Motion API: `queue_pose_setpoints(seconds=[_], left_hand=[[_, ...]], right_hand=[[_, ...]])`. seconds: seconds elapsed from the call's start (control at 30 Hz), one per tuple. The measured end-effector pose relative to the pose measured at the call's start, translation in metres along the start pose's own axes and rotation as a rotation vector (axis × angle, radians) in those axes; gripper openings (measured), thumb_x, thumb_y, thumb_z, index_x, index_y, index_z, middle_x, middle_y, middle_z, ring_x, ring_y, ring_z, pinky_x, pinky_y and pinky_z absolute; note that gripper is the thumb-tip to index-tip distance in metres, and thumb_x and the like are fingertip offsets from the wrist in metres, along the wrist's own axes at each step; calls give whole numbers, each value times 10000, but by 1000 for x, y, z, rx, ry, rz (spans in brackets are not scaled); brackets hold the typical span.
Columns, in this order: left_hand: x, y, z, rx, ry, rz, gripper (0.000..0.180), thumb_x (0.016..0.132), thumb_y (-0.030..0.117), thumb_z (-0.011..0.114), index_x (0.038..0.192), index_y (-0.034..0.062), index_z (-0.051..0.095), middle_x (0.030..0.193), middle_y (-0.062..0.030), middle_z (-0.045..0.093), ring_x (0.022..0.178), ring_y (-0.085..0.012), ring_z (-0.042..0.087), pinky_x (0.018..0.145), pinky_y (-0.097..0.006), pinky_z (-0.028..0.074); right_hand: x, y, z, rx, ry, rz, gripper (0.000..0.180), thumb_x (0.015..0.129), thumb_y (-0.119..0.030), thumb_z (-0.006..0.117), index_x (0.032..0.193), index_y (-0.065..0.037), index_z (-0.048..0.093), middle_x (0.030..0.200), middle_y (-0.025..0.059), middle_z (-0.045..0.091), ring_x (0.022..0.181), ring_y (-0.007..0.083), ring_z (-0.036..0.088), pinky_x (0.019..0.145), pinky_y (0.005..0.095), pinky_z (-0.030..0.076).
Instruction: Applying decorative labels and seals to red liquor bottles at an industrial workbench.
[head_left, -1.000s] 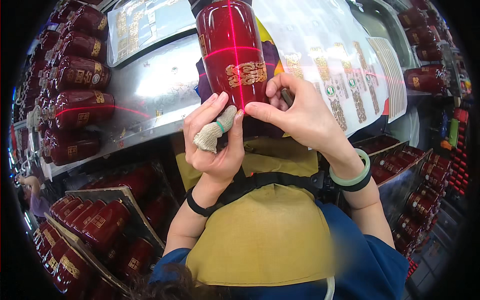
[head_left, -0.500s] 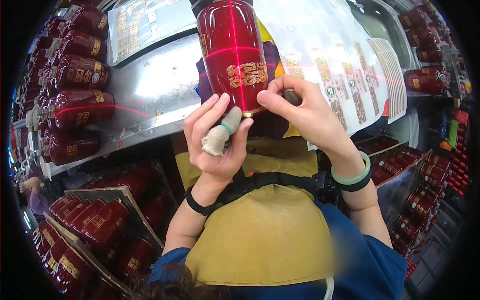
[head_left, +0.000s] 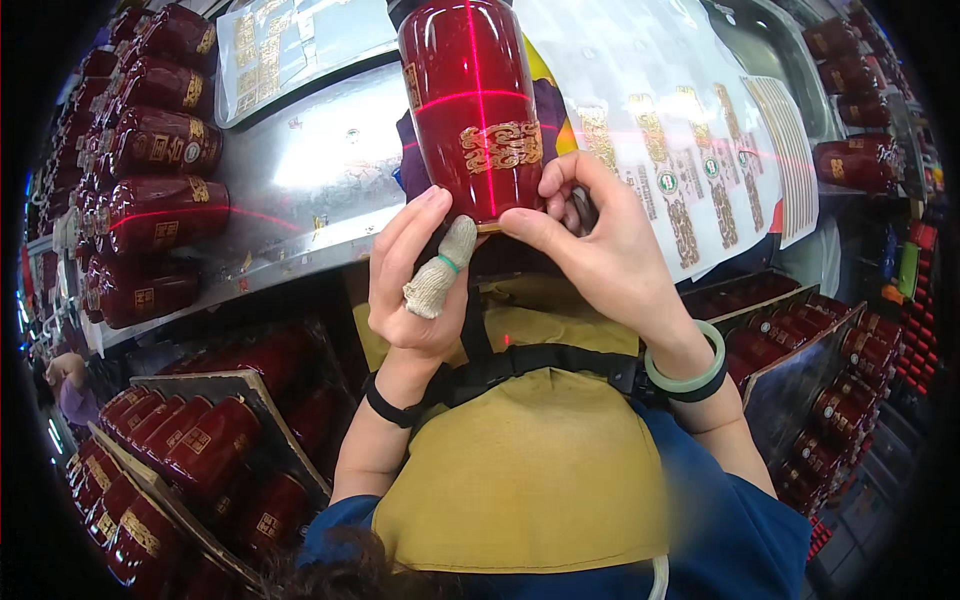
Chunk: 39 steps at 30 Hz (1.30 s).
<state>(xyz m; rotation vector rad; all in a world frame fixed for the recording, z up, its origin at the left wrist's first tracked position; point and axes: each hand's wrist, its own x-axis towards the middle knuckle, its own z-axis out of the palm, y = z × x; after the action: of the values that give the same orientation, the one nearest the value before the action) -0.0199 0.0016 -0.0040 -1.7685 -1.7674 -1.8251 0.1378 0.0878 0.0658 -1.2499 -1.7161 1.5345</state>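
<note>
A glossy dark red bottle (head_left: 468,75) lies with its base end toward me, a gold ornamental decal (head_left: 500,147) on its upper side. Red laser lines cross it. Along its near rim runs a narrow gold strip (head_left: 486,228). My left hand (head_left: 412,285) closes on the lower left of the bottle; one digit wears a knitted finger cover (head_left: 440,272) with a green band. My right hand (head_left: 605,235) sets its thumb at the near rim by the gold strip, its other fingers curled by the bottle's right side. Some dark thing in those fingers is mostly hidden.
White decal sheets (head_left: 690,170) with gold patterns lie to the right, a clear tray (head_left: 310,50) with more decals at the back left. Red bottles (head_left: 160,210) line the left of the metal bench (head_left: 300,170). Racks of bottles (head_left: 205,440) stand below on both sides.
The bottle has shifted slightly right. My right thumb has slid left along the near rim, and my covered left digit has drawn back a little left and turned more upright.
</note>
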Motion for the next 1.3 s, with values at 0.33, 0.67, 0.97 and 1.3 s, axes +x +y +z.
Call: queue_pose_setpoints(seconds=[0.33,0.67,0.97,1.3], left_hand=[[10,7,-2,195,-75,161,286,771,-132,784,1049,-84,737,1141,-172,735,1063,-343,708,902,-403,607],[6,12,2,376,-117,261,344,783,-87,815,1100,43,781,1181,-135,694,1082,-342,685,909,-399,584],[-1,33,20,365,-63,21,685,779,106,915,1335,-53,548,1257,-198,558,1142,-341,577,990,-388,470],[34,22,2,320,-245,102,627,726,-29,822,1313,-103,614,1478,-268,547,1319,-435,579,1140,-550,412]], right_hand=[[0,0,-2,1,11,76,330,872,-223,844,974,4,627,749,-6,569,683,68,496,615,259,439],[-5,3,-10,147,-50,92,271,1001,-275,713,1021,-13,647,821,-30,592,750,56,511,678,245,435],[-14,24,-22,393,112,-60,238,1029,-94,628,1236,20,599,1134,57,642,1005,99,566,956,269,461],[-16,12,21,92,191,-357,119,913,-30,711,1032,-23,707,963,117,658,869,226,658,774,335,524]])
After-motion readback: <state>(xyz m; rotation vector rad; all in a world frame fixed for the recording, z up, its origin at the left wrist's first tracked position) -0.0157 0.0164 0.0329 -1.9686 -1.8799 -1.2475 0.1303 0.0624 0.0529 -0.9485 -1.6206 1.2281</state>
